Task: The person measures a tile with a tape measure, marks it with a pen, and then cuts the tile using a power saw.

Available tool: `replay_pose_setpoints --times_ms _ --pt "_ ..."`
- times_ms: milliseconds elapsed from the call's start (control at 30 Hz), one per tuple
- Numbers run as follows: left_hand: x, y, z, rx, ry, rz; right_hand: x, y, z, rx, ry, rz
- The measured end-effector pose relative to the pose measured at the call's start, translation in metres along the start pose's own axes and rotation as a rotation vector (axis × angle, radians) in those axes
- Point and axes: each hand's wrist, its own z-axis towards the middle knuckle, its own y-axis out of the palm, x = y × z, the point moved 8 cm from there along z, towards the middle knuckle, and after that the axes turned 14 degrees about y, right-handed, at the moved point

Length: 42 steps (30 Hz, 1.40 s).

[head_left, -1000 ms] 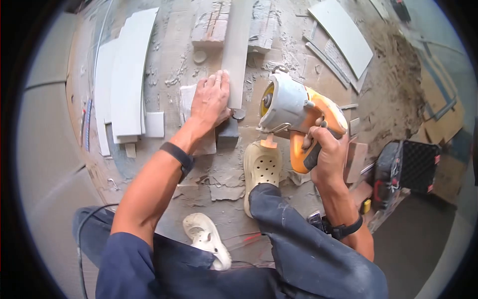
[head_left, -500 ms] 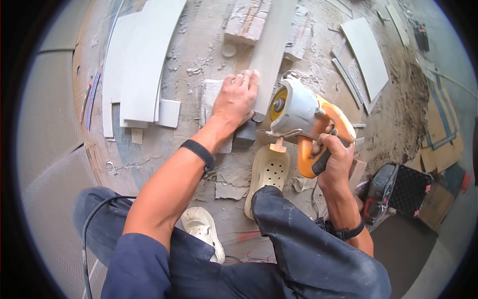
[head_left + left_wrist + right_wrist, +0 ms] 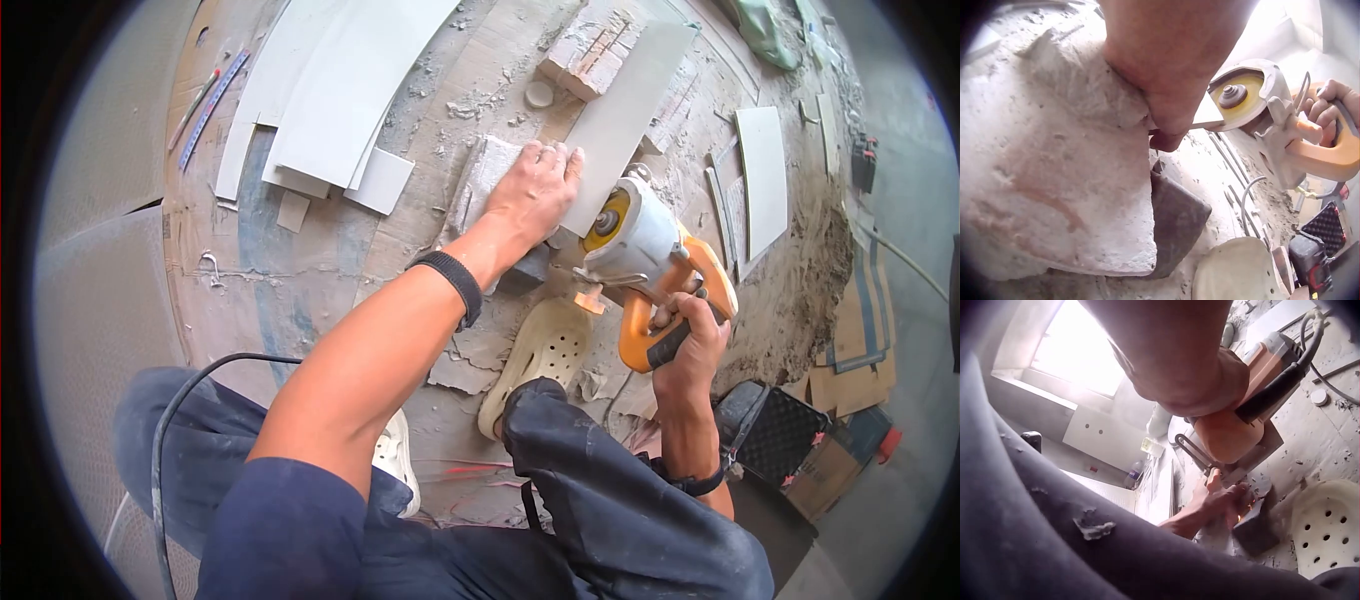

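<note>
A long grey tile strip (image 3: 625, 100) lies across a brick (image 3: 478, 175) and a dark block (image 3: 530, 266) on the dusty floor. My left hand (image 3: 540, 190) presses flat on the strip's near end, fingers straight. In the left wrist view my left hand (image 3: 1166, 75) covers the tile edge (image 3: 1207, 119) above the brick (image 3: 1054, 156). My right hand (image 3: 690, 345) grips the orange handle of a tile cutter (image 3: 650, 255). Its yellow blade disc (image 3: 606, 222) sits at the strip's near edge, just right of my left hand. The right wrist view shows the cutter (image 3: 1241, 419) from behind.
A pale clog shoe (image 3: 545, 350) is planted just below the cutter. Stacked cut tiles (image 3: 340, 80) lie at the upper left, another tile (image 3: 765, 175) at the right. A black case (image 3: 775, 430) stands by my right elbow. A power cord (image 3: 170, 430) loops over my left leg.
The cutter has moved in toward the strip's near end until the blade is at its edge. My left hand has stayed pressed on the strip. My head has turned.
</note>
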Motion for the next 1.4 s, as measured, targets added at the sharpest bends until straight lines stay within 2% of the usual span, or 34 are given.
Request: replay_pose_setpoints --times_ms 600,667,867,1400 --pt "0.004 0.003 -0.001 0.084 -0.041 0.17 -0.01 0.009 0.0 -0.008 -0.03 -0.035" --pt "0.004 0.007 0.0 -0.008 -0.033 0.141 -0.009 0.009 0.001 -0.004 -0.028 -0.041" --pt "0.005 0.006 -0.001 -0.058 -0.029 0.139 -0.015 0.014 0.004 -0.023 -0.032 -0.044" --pt "0.005 0.001 -0.001 -0.048 -0.018 0.173 -0.039 0.022 0.023 -0.044 -0.098 -0.041"
